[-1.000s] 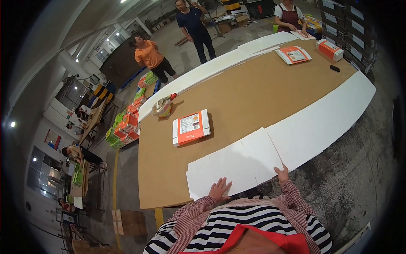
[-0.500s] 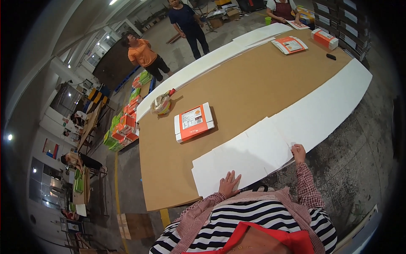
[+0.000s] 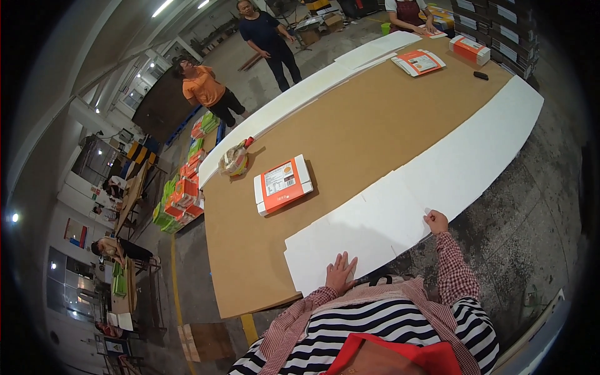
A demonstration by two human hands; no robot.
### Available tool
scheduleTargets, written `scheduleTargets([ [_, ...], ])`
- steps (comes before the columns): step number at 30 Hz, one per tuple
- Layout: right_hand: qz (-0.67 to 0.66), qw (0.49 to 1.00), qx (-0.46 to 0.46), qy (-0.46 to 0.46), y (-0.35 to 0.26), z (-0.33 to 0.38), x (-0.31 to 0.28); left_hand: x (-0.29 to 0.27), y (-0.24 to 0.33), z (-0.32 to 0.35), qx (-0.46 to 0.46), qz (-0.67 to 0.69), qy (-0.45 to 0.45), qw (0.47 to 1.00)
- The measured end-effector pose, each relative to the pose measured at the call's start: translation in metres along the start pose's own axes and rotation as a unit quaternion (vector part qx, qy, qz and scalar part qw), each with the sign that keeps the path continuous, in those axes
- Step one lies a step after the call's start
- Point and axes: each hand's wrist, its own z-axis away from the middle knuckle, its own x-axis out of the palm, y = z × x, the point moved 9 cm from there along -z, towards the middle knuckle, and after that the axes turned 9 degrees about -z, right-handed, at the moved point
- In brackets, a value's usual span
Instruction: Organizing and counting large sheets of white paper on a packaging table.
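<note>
While flat under left hand [image 3: 340,272], white sheet [image 3: 369,231], right hand [image 3: 435,222] pinching edge.

Two own hands: left hand [image 3: 340,270], right hand [image 3: 435,221]. One white flat sheet [image 3: 369,232] under them. One orange-white box [image 3: 282,184] mid-table, one flat pack [image 3: 419,62], one box [image 3: 469,49] at far end. Three people standing beyond table

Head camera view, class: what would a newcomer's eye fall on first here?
The long brown table fills the view, edged with white sheets. The left hand lies flat on the nearest white sheet while the right hand grips its right edge. An orange-and-white box sits alone mid-table.
</note>
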Motion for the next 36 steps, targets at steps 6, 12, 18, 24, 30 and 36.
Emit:
scheduleTargets([
  [6,-0.051,0.999,-0.002,0.013,0.002,-0.001,-0.003,-0.005,0.002,-0.005,-0.014,0.003,0.017,1.0],
  [12,0.084,0.995,-0.025,0.038,-0.008,0.005,-0.005,-0.009,0.003,-0.008,-0.052,0.049,0.029,0.997],
  [18,0.141,0.989,0.034,0.012,0.001,0.008,-0.009,0.001,0.015,-0.014,-0.011,-0.009,0.043,0.999],
  [24,0.103,0.994,0.009,0.031,-0.008,0.015,-0.009,0.012,0.001,-0.014,-0.042,-0.027,0.006,0.999],
  [30,0.108,0.993,0.012,0.045,-0.01,0.018,-0.014,0.001,0.007,-0.016,-0.051,-0.043,0.041,0.997],
  [36,0.106,0.993,0.03,0.04,0.003,0.016,-0.016,-0.014,0.02,-0.021,-0.059,-0.035,0.036,0.997],
])
